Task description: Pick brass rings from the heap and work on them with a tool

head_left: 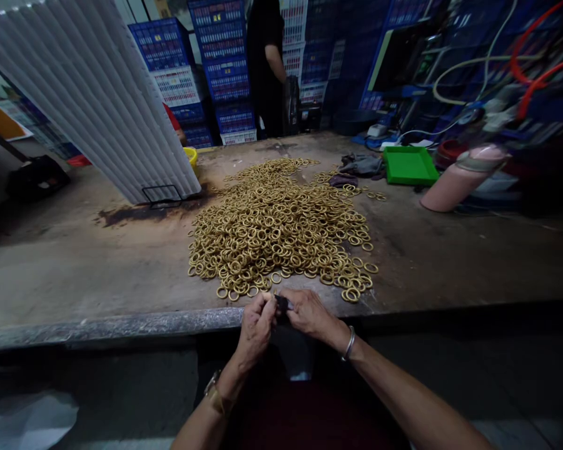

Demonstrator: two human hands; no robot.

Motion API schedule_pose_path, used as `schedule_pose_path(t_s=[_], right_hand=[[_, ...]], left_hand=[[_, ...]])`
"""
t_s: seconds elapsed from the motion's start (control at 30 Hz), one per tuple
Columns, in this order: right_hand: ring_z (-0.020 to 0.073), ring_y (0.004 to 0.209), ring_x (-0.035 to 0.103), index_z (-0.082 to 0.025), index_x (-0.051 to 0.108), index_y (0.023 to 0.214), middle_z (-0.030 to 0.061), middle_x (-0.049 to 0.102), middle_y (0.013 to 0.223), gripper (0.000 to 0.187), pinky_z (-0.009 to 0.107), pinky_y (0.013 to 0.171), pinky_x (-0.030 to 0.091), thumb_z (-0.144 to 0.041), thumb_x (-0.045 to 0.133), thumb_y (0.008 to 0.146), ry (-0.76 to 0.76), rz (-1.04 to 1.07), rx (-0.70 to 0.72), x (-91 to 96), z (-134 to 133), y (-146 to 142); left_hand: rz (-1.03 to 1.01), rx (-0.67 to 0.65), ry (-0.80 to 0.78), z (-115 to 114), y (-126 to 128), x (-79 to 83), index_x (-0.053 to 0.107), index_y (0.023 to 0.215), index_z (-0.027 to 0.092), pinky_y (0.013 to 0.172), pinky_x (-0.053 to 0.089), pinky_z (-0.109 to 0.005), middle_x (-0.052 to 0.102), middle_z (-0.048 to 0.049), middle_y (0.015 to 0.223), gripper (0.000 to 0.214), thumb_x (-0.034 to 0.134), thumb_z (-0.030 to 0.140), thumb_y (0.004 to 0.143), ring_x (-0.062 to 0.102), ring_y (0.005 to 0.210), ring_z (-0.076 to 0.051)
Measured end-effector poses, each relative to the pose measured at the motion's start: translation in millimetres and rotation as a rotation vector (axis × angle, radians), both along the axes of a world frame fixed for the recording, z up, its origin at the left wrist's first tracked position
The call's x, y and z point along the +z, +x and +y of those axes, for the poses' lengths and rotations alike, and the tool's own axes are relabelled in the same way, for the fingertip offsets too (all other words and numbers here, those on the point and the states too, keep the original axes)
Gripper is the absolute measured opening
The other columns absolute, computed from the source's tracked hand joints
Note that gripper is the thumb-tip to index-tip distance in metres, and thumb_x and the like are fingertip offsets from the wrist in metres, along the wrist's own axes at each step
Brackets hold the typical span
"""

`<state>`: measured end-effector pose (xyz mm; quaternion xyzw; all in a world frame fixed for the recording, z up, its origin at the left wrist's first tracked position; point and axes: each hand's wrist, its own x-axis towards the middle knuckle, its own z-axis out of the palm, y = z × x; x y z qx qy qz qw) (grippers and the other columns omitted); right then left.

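Observation:
My two hands meet at the near edge of the table, just in front of a wide pile of brass-coloured rings (272, 231). My right hand (309, 312) is closed on a small dark tool (282, 304), whose exact kind I cannot make out. The fingers of my left hand (257, 325) are pinched at the tool's tip. A bit of brass colour shows between the hands, probably a ring, but mostly hidden by the fingers. Several loose rings (234, 295) lie on the wood close to my left hand.
A corrugated pale panel (103, 100) stands at the left of the worktable (75, 269). At the right are a green tray (410, 165), a pink bottle (464, 178), and dark cloths (362, 165). A person in black (265, 69) stands behind, by stacked blue crates (223, 62).

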<state>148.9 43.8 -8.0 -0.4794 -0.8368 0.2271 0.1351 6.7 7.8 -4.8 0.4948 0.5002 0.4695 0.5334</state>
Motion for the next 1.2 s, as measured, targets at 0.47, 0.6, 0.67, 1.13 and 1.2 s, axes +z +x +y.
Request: schedule_pose_path(t_s=[0.47, 0.6, 0.67, 1.13, 1.2], right_hand=[[0.0156, 0.075, 0.06, -0.023, 0.052, 0.095, 0.0017, 0.066, 0.085, 0.017, 0.025, 0.057, 0.026, -0.031, 0.043, 0.083, 0.155, -0.159, -0.221, -0.6, 27, -14], [0.0157, 0.077, 0.059, -0.022, 0.053, 0.091, 0.0027, 0.065, 0.087, 0.014, 0.025, 0.058, 0.027, -0.021, 0.043, 0.08, 0.134, -0.216, -0.228, -1.4, 30, -17], [0.0156, 0.079, 0.058, -0.022, 0.053, 0.091, 0.0032, 0.065, 0.088, 0.017, 0.025, 0.06, 0.027, -0.017, 0.043, 0.079, 0.132, -0.214, -0.232, -1.6, 31, -17], [0.0093, 0.053, 0.042, -0.018, 0.051, 0.066, -0.0029, 0.049, 0.057, 0.016, 0.021, 0.052, 0.03, -0.03, 0.045, 0.075, -0.154, 0.43, -0.312, -3.2, 34, 0], [0.0069, 0.045, 0.035, -0.019, 0.049, 0.066, -0.0064, 0.042, 0.052, 0.016, 0.02, 0.045, 0.028, -0.034, 0.049, 0.072, -0.35, 0.653, -0.331, -0.6, 29, -2]], left_hand=[[-0.617, 0.077, -0.241, -1, -3, -3.2, 0.054, 0.068, 0.013, 0.047, 0.043, -0.02, 0.06, -0.0051, 0.076, 0.02, 0.062, 0.031, 0.072, 0.058, 0.066, -0.013], [-0.732, 0.06, -0.309, 1, -6, 3.2, 0.056, 0.079, 0.015, 0.043, 0.042, -0.02, 0.059, -0.0017, 0.068, 0.017, 0.061, 0.028, 0.069, 0.055, 0.056, -0.012], [-0.791, 0.033, -0.366, 3, -8, 5.5, 0.057, 0.081, 0.014, 0.043, 0.041, -0.021, 0.057, -0.0014, 0.066, 0.019, 0.06, 0.028, 0.069, 0.054, 0.056, -0.012], [-0.478, 0.178, -0.306, 16, 4, 1.8, 0.051, 0.097, 0.016, 0.038, 0.033, -0.016, 0.057, 0.0019, 0.065, 0.04, 0.066, 0.034, 0.064, 0.049, 0.048, -0.007], [-0.444, 0.159, -0.301, 18, 7, 2.0, 0.05, 0.102, 0.017, 0.037, 0.032, -0.016, 0.057, 0.0018, 0.066, 0.045, 0.066, 0.036, 0.065, 0.048, 0.047, -0.007]])
